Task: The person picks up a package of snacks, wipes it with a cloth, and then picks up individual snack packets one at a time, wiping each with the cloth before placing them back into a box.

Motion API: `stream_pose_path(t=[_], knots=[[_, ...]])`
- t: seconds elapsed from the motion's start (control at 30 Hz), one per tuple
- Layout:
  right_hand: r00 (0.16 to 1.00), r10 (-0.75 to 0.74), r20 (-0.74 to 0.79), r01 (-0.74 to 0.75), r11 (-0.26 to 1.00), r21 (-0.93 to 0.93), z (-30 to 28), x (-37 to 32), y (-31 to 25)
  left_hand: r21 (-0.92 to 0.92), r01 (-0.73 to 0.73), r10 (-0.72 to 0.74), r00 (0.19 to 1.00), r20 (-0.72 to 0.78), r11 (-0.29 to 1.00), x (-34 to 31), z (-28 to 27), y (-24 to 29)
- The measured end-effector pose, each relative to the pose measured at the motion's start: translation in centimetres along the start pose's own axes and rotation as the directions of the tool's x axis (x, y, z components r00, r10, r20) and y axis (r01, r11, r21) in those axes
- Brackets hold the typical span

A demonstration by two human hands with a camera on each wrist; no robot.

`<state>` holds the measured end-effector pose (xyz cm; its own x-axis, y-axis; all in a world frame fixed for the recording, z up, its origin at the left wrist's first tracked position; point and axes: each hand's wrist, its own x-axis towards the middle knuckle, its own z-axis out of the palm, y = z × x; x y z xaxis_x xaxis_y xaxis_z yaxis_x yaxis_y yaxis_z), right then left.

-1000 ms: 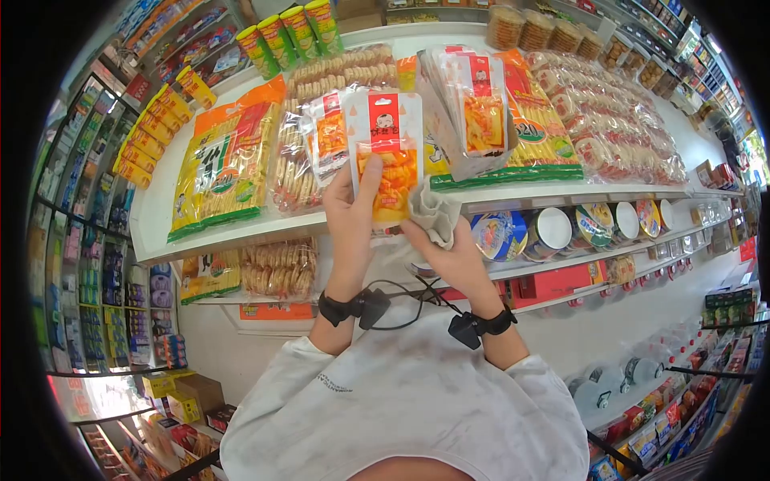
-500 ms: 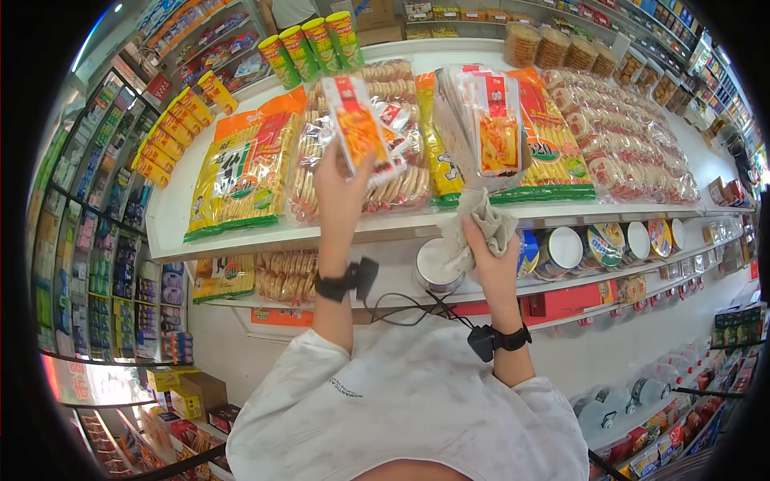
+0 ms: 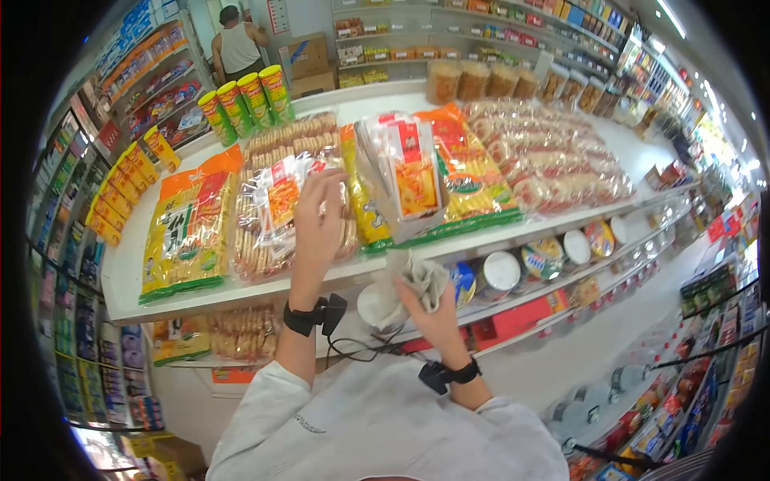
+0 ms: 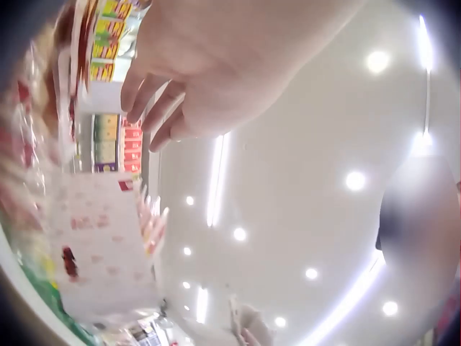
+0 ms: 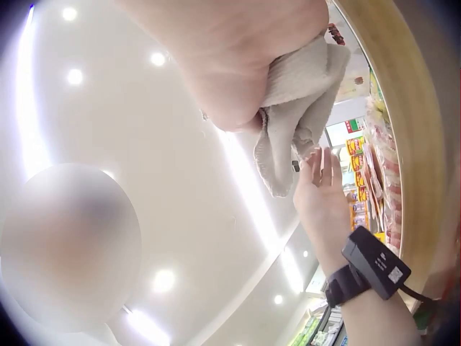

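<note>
My left hand [image 3: 318,216] hovers over the shelf top, fingers relaxed and holding nothing. Just left of its fingers, snack packets [image 3: 282,202] with red tops and orange food pictures lie on clear bags of round biscuits [image 3: 258,260]. In the left wrist view the fingers [image 4: 170,108] hang loosely, apart from each other. My right hand [image 3: 433,321] grips a crumpled grey cloth [image 3: 425,280] in front of the shelf edge. Folds of that cloth [image 5: 306,108] hang out of the fist in the right wrist view. A stack of similar packets [image 3: 415,180] leans to the right of my left hand.
Yellow-green noodle bags [image 3: 188,232] flank the biscuits. Green cans [image 3: 245,104] and plastic jars [image 3: 473,80] line the back. Below the front edge, a lower shelf holds round tubs [image 3: 501,271]. A person [image 3: 238,48] stands in the background.
The left hand has set the packet it held onto the others on the biscuit bags and released it. The right hand keeps the cloth, lower and farther from the left hand. The head view has shifted.
</note>
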<state>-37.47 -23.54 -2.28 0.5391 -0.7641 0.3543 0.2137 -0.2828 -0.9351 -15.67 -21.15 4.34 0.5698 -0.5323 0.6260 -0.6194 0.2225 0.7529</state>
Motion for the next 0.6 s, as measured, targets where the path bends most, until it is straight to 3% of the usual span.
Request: stream_pose_path(t=[0.07, 0.2, 0.23, 0.33, 0.5, 0.53, 0.57, 0.6], knots=[[0.999, 0.051, -0.006, -0.05, 0.997, 0.065, 0.2, 0.0, -1.1, 0.19, -0.156, 0.166, 0.985, -0.038, 0.969, 1.0, 2.0, 1.0], [0.996, 0.083, -0.038, -0.08, 0.993, 0.091, 0.0, -0.5, -1.3, 0.286, -0.102, 0.108, 0.994, -0.006, 0.953, 2.4, 5.9, 0.9], [0.997, 0.057, -0.045, -0.054, 0.997, 0.055, -0.3, -0.7, -1.2, 0.266, -0.075, 0.061, 0.996, 0.059, 0.961, 2.8, 6.4, 0.3], [0.996, 0.011, -0.092, -0.009, 1.0, 0.024, -0.6, -0.8, -1.4, 0.255, -0.118, 0.12, 0.993, 0.009, 0.96, 2.7, 7.6, -0.5], [0.984, 0.039, -0.175, -0.033, 0.999, 0.033, -1.2, -0.6, -1.5, 0.169, -0.257, 0.289, 0.935, -0.206, 0.952, 1.8, 6.5, 2.8], [0.98, 0.043, -0.195, -0.037, 0.999, 0.035, -1.2, -0.6, -1.5, -0.146, -0.142, 0.106, 0.967, -0.232, 0.979, 1.5, 6.0, 3.5], [0.97, 0.057, -0.237, -0.042, 0.997, 0.064, -1.1, -0.5, -1.3, -0.444, -0.021, -0.078, 0.976, -0.203, 0.896, 1.2, 5.3, 4.0], [0.959, 0.072, -0.274, -0.047, 0.994, 0.097, -1.1, -0.4, -0.9, -0.694, 0.091, -0.243, 0.962, -0.124, 0.715, 1.1, 4.6, 4.3]])
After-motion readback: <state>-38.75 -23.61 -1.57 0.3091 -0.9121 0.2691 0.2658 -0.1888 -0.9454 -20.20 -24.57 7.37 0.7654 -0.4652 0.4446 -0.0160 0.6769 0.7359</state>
